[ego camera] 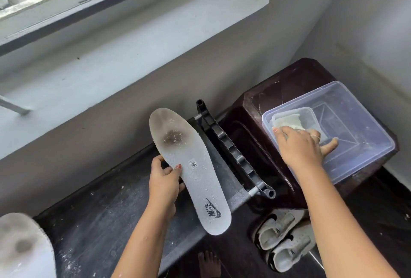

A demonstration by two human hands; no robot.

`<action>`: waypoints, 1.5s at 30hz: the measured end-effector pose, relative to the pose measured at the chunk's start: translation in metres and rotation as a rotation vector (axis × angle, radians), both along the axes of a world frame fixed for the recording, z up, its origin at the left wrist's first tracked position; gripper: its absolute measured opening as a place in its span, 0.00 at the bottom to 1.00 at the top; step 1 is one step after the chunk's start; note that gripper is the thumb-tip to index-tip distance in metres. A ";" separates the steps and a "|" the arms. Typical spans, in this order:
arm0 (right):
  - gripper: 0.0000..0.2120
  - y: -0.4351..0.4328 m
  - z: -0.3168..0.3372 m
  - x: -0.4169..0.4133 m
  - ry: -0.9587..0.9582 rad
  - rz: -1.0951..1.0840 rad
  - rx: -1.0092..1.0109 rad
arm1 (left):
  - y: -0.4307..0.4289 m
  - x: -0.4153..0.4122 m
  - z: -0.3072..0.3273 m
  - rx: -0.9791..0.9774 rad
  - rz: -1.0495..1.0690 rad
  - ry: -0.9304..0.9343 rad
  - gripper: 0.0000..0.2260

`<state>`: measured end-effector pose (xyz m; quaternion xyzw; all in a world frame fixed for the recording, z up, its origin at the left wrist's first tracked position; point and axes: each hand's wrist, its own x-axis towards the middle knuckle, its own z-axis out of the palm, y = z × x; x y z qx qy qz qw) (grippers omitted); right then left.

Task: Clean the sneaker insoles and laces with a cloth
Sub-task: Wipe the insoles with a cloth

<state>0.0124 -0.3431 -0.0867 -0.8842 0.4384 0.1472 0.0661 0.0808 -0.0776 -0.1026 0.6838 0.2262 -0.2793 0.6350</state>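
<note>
My left hand (164, 181) grips a white insole (191, 171) by its left edge, held above the dark counter. The insole has a dark stain with crumbs near the toe and a black logo at the heel. My right hand (300, 146) reaches into a clear plastic tub (364, 128) and presses down on a pale cloth (289, 121) lying in a smaller clear container inside it. A second stained insole (24, 246) lies at the bottom left corner. No laces are in view.
A dark counter (106, 215) runs below a window ledge. A black plastic rack (233, 151) lies between counter and a dark brown stool (278, 100) bearing the tub. A pair of white sneakers (284, 237) stands on the floor, beside a bare foot (209, 264).
</note>
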 end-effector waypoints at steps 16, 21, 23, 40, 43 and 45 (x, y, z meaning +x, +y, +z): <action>0.27 0.002 0.002 0.004 -0.021 -0.052 -0.012 | 0.000 -0.006 0.000 0.024 0.001 -0.001 0.13; 0.33 -0.003 0.003 0.008 0.011 -0.036 -0.004 | -0.007 -0.008 -0.001 0.033 -0.009 -0.006 0.13; 0.31 -0.005 0.003 0.006 -0.046 -0.042 0.005 | -0.010 -0.008 -0.001 0.034 -0.016 -0.009 0.13; 0.06 0.081 0.047 0.011 -1.272 -0.664 1.004 | -0.003 -0.010 0.009 0.024 0.041 -0.016 0.13; 0.05 0.095 0.051 0.010 -1.248 -0.844 1.355 | 0.002 -0.012 0.012 0.034 0.044 -0.017 0.13; 0.05 0.102 0.049 0.007 -1.212 -0.896 1.480 | 0.006 -0.013 0.013 0.041 0.046 -0.024 0.13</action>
